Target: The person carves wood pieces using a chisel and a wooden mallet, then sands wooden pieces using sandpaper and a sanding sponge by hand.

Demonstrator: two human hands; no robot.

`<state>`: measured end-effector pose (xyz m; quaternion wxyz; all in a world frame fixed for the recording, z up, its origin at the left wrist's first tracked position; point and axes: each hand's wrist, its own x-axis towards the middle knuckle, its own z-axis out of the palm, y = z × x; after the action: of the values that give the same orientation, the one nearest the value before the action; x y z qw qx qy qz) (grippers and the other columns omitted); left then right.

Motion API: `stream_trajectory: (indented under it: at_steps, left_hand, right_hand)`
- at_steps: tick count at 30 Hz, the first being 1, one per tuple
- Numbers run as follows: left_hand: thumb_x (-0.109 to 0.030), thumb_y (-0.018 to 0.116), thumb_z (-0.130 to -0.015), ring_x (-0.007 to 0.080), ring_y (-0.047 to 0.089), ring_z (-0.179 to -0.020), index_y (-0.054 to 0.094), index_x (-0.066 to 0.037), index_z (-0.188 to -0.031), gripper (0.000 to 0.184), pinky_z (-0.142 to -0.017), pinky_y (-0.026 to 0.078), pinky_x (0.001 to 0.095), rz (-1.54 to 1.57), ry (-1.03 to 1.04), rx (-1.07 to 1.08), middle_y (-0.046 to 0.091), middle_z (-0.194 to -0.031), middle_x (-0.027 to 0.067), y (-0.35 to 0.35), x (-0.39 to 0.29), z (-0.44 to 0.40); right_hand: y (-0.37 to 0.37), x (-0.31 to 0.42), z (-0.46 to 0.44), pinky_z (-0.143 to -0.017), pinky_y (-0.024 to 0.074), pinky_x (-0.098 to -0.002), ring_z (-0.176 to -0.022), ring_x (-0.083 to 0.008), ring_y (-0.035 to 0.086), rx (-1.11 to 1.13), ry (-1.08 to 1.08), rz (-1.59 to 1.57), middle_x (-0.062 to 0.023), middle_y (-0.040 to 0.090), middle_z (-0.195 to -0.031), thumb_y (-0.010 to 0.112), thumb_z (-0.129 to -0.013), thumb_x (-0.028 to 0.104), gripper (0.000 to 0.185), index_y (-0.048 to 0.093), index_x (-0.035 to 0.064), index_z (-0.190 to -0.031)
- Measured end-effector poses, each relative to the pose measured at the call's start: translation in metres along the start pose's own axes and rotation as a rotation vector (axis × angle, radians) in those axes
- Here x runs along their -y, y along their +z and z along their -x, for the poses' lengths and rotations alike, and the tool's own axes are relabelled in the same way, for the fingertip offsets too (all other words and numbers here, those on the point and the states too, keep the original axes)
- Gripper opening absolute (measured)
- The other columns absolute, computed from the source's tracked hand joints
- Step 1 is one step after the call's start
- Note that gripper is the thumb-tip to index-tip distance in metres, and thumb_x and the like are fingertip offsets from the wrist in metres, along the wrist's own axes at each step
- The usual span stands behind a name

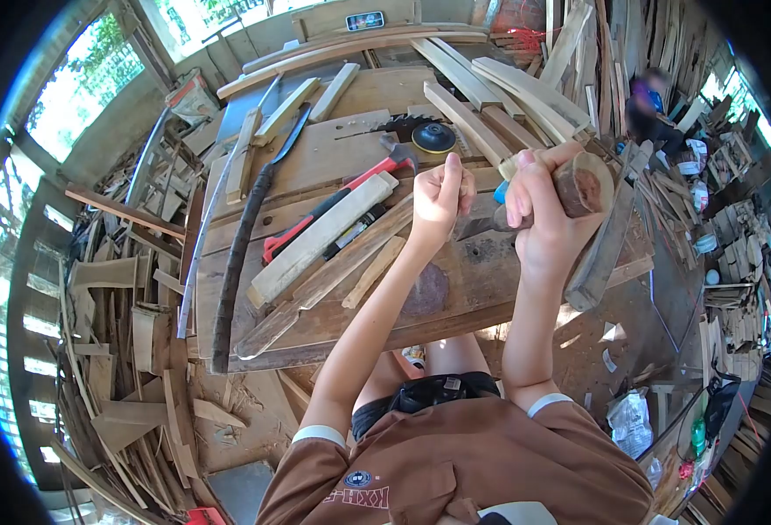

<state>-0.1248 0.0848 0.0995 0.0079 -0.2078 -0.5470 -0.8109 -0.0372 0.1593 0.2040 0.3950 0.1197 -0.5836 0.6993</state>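
Above the wooden workbench [315, 210], my right hand [544, 206] is wrapped round a short round piece of wood [585, 185] with a reddish cut end. My left hand [442, 197] is raised beside it, fingers curled in and thumb up; whether it pinches something small cannot be made out. Behind the hands lies a round black sanding disc [433, 136], next to a toothed saw blade [400, 125]. To the left of my left hand are a red and black hammer [337, 206] and a pale wooden block [324, 238].
A long machete-like blade with a dark handle [245, 236] lies along the bench's left side. Pale planks [468, 122] are at the back, near a phone [365, 21]. Scrap wood [132, 350] is piled left and right. Another person [652, 105] is at the far right.
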Motion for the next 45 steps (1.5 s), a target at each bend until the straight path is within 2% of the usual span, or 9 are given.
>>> stream_trajectory:
  at_steps: [6,10,13,18,22,28,36,41,45]
  left_hand:
    - [-0.031,0.042,-0.109,0.0108,0.052,-0.056,0.055,-0.001,-0.064,0.055,-0.058,0.043,0.0269,-0.147,-0.029,-0.052,0.057,-0.060,0.0047,-0.004,-0.002,0.003]
    - [-0.030,0.041,-0.109,0.0112,0.052,-0.058,0.054,0.000,-0.065,0.054,-0.060,0.044,0.0282,-0.090,0.196,-0.002,0.057,-0.062,0.0049,-0.003,0.007,-0.002]
    - [-0.029,0.041,-0.109,0.0106,0.049,-0.055,0.053,-0.001,-0.063,0.055,-0.057,0.042,0.0283,-0.070,0.153,-0.022,0.056,-0.059,0.0039,-0.004,0.013,-0.009]
    - [-0.029,0.042,-0.109,0.0092,0.043,-0.049,0.052,-0.003,-0.058,0.058,-0.051,0.036,0.0285,-0.192,0.049,-0.032,0.052,-0.053,0.0022,-0.007,0.005,-0.013]
    - [-0.031,0.042,-0.109,0.0092,0.043,-0.047,0.052,-0.003,-0.056,0.061,-0.048,0.035,0.0288,-0.068,0.035,0.009,0.052,-0.052,0.0024,-0.010,0.009,-0.022]
    - [-0.031,0.043,-0.108,0.0089,0.046,-0.046,0.051,-0.003,-0.053,0.062,-0.046,0.037,0.0283,-0.124,0.022,0.033,0.051,-0.051,0.0031,-0.014,0.005,-0.019]
    - [-0.032,0.045,-0.107,0.0067,0.045,-0.044,0.059,-0.004,-0.062,0.055,-0.045,0.037,0.0245,0.001,0.084,0.064,0.057,-0.055,0.0017,-0.021,0.025,-0.031]
    - [-0.031,0.043,-0.108,0.0093,0.045,-0.046,0.052,-0.004,-0.056,0.059,-0.046,0.038,0.0272,-0.120,0.003,-0.012,0.050,-0.051,0.0015,-0.016,-0.002,-0.023]
    - [-0.033,0.043,-0.109,0.0089,0.045,-0.045,0.054,-0.004,-0.057,0.060,-0.045,0.038,0.0271,-0.108,-0.050,-0.004,0.051,-0.051,0.0012,-0.018,0.001,-0.026]
  right_hand:
    - [-0.012,-0.076,0.009,-0.038,0.0319,-0.0246,-0.041,-0.0075,0.043,0.009,-0.070,0.099,-0.0002,0.048,-0.054,0.064,-0.087,-0.008,0.020,0.055,0.0014,-0.073]
    - [-0.006,-0.013,-0.002,-0.038,0.0328,-0.0229,-0.042,-0.0052,0.046,-0.019,0.008,-0.129,0.0011,0.052,-0.056,0.066,-0.087,-0.009,0.022,0.054,0.0020,-0.071]
    - [-0.005,-0.001,-0.003,-0.038,0.0330,-0.0227,-0.042,-0.0051,0.046,0.019,-0.022,-0.149,0.0009,0.052,-0.055,0.066,-0.088,-0.008,0.021,0.055,0.0015,-0.072]
    - [-0.012,-0.079,0.004,-0.038,0.0301,-0.0240,-0.040,-0.0067,0.043,0.115,-0.066,0.098,0.0009,0.047,-0.053,0.063,-0.087,-0.009,0.018,0.056,0.0015,-0.074]
    - [-0.013,-0.017,-0.006,-0.038,0.0320,-0.0236,-0.041,-0.0061,0.045,0.028,0.058,-0.133,0.0006,0.051,-0.054,0.065,-0.089,-0.006,0.023,0.054,0.0033,-0.070]
    - [-0.006,-0.064,-0.003,-0.037,0.0317,-0.0235,-0.041,-0.0068,0.041,0.082,0.075,-0.077,-0.0015,0.049,-0.058,0.060,-0.087,-0.009,0.016,0.055,0.0003,-0.076]
    - [-0.012,-0.014,-0.010,-0.037,0.0306,-0.0234,-0.041,-0.0070,0.041,0.006,0.040,-0.139,-0.0012,0.048,-0.056,0.063,-0.088,-0.006,0.019,0.055,0.0019,-0.073]
    - [0.005,-0.068,-0.010,-0.037,0.0314,-0.0241,-0.041,-0.0072,0.042,0.036,0.093,-0.120,-0.0003,0.048,-0.055,0.063,-0.087,-0.006,0.019,0.055,0.0028,-0.072]
    - [0.001,-0.052,-0.015,-0.037,0.0309,-0.0236,-0.042,-0.0066,0.042,0.008,0.119,-0.068,-0.0014,0.049,-0.056,0.064,-0.087,-0.006,0.019,0.055,0.0024,-0.073]
